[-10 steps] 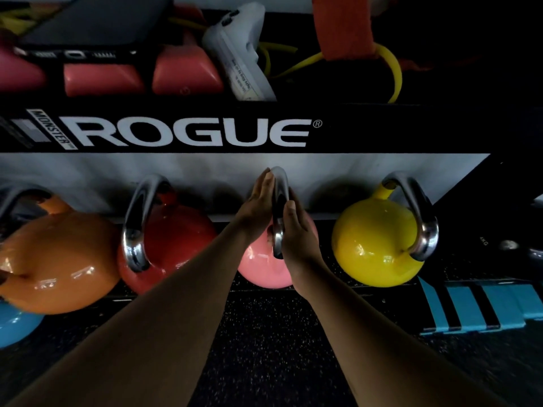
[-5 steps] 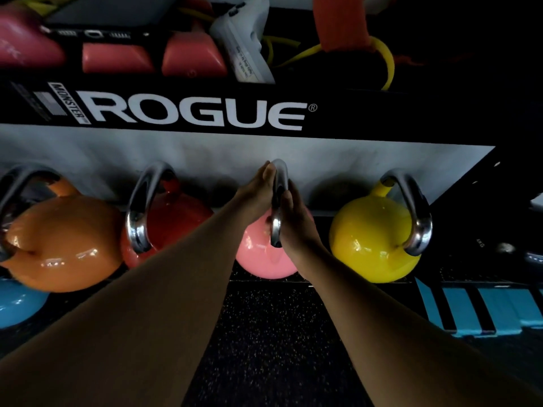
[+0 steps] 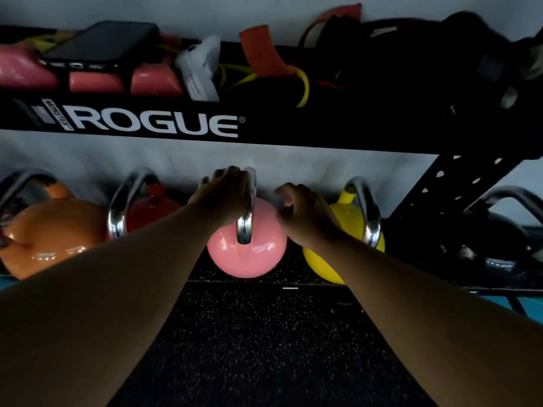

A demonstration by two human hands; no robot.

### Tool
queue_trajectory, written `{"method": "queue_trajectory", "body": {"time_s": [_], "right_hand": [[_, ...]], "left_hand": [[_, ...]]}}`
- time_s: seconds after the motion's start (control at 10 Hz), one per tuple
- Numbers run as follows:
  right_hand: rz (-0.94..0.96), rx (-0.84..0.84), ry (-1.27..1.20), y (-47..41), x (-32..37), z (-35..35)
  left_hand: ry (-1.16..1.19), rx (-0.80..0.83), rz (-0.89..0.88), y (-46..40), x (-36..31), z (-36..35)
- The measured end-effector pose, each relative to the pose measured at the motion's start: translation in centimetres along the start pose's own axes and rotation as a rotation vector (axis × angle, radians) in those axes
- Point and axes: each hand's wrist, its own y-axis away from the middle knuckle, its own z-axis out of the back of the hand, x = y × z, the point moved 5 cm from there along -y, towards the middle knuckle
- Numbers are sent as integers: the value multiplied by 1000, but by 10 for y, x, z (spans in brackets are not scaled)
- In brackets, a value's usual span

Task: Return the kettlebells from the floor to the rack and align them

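Note:
The pink kettlebell (image 3: 249,257) stands on the low rack shelf with its steel handle edge-on to me. My left hand (image 3: 223,198) lies flat against the left side of that handle, fingers stretched up along it and not wrapped around it. My right hand (image 3: 305,218) hovers a little right of the handle, apart from it, fingers loosely curled and holding nothing. It hides part of the yellow kettlebell (image 3: 349,218). A red kettlebell (image 3: 147,212) and an orange kettlebell (image 3: 50,230) stand in the same row to the left.
The black Rogue rack beam (image 3: 293,127) crosses overhead, carrying a phone (image 3: 102,45), pink weights and bands. A perforated black upright (image 3: 440,195) rises right of the yellow bell, with a dark kettlebell (image 3: 493,239) beyond. Speckled black rubber floor (image 3: 264,348) lies below.
My right hand has come off the pink kettlebell's handle and shifted right. My left hand stays against the handle. The view has tilted up a little.

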Motion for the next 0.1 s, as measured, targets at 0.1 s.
{"method": "queue_trajectory", "body": {"time_s": [0.1], "right_hand": [[-16, -67, 111, 15, -19, 33]], "left_hand": [[-169, 24, -251, 19, -23, 12]]}}
